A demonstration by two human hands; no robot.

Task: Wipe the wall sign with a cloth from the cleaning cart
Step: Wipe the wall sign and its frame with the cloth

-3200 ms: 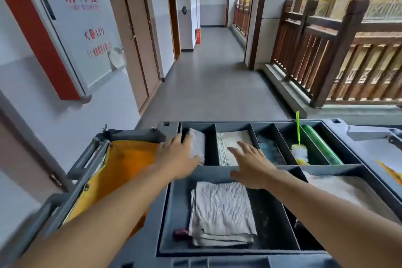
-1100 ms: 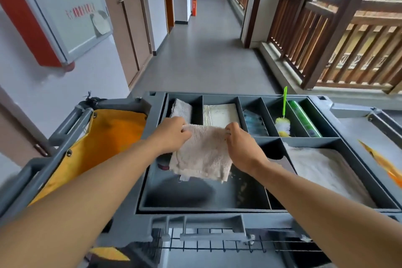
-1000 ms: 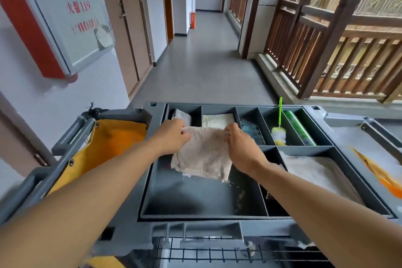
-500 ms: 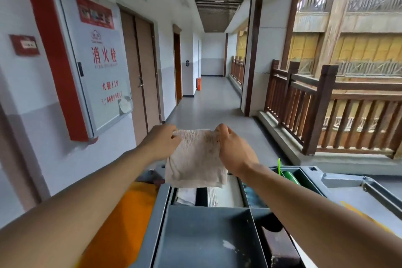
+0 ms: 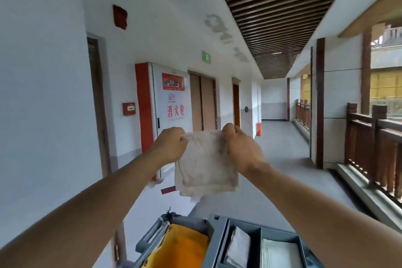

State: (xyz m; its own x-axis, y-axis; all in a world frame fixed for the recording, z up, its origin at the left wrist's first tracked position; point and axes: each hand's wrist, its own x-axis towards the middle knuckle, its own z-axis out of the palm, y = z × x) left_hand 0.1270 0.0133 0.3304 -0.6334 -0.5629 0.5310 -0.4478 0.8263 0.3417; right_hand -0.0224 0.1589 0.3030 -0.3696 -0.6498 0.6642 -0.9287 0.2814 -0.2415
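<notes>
A pale, worn cloth (image 5: 204, 167) hangs in front of me at chest height, held by its two top corners. My left hand (image 5: 171, 146) pinches the left corner and my right hand (image 5: 241, 148) pinches the right one. Behind the cloth on the left wall stands the white fire-hydrant cabinet sign (image 5: 174, 104) with red characters and a red frame; the cloth covers its lower right part. The grey cleaning cart (image 5: 219, 230) is below, at the bottom edge of the view.
A yellow bag (image 5: 182, 246) hangs on the cart's left end, and folded cloths (image 5: 239, 248) lie in its tray compartments. A red alarm box (image 5: 128, 109) sits left of the sign. Brown doors (image 5: 203, 102) line the left wall; a wooden railing (image 5: 374, 148) runs along the right.
Both hands lifted the cloth out of the cart's tray and raised it in front of me. The view tilted up from the cart to the wall and corridor.
</notes>
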